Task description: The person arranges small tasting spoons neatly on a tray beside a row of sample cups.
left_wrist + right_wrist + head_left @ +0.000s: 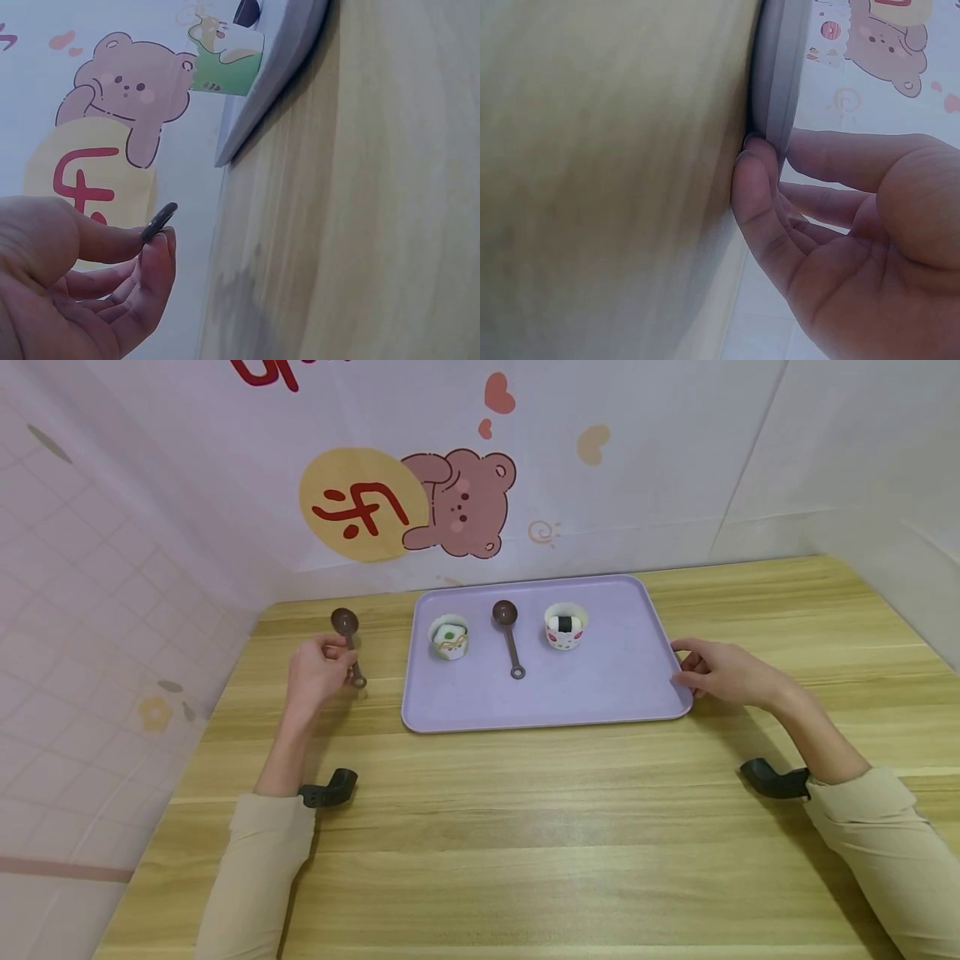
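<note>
My left hand (317, 670) pinches the handle of a dark brown measuring spoon (344, 622) between thumb and fingers, just left of the tray. In the left wrist view only the ringed handle end (160, 221) shows past the fingertips. The right hand (731, 673) grips the right rim of a lilac tray (600, 693), thumb above and fingers under its edge. A second brown measuring spoon (506, 612) lies on the tray between two small paper cups. The left cup (453, 652) holds a white piece with a green spot, the right cup (562, 642) a white piece with a black band.
The tray lies on a wood-grain table (480, 843). A white wall covering (660, 502) with a printed bear (465, 510) stands behind it, and pale tile-patterned covering (82, 635) runs along the left. Dark wrist mounts (330, 789) sit on both forearms.
</note>
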The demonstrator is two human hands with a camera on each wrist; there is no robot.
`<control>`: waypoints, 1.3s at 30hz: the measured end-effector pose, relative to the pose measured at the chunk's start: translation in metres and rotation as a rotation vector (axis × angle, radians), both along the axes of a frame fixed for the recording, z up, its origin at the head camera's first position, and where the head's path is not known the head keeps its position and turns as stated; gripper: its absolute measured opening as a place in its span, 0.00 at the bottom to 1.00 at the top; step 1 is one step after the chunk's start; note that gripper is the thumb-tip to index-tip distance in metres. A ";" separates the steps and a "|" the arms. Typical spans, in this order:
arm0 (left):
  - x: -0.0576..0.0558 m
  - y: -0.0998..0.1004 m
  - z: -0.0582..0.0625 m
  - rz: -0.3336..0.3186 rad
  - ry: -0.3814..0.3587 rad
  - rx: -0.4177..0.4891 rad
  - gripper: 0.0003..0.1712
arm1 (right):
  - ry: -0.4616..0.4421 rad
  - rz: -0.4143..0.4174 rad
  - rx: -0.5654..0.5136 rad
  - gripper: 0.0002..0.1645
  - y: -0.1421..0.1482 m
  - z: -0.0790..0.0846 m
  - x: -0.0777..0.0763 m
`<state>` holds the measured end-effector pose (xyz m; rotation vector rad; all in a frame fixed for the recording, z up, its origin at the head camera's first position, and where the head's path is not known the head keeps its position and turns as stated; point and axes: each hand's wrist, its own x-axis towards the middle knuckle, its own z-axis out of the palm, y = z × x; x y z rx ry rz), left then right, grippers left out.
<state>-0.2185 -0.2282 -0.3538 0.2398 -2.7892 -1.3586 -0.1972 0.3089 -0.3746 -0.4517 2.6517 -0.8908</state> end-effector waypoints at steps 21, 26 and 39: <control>0.000 0.018 0.015 -0.033 -0.003 0.090 0.21 | 0.002 -0.001 -0.002 0.32 0.000 0.000 -0.001; -0.002 0.024 0.018 -0.030 -0.007 0.102 0.20 | 0.000 -0.005 0.006 0.32 -0.001 0.000 -0.003; -0.002 0.036 0.024 -0.064 0.002 0.154 0.21 | -0.001 -0.003 0.002 0.31 0.000 -0.001 0.000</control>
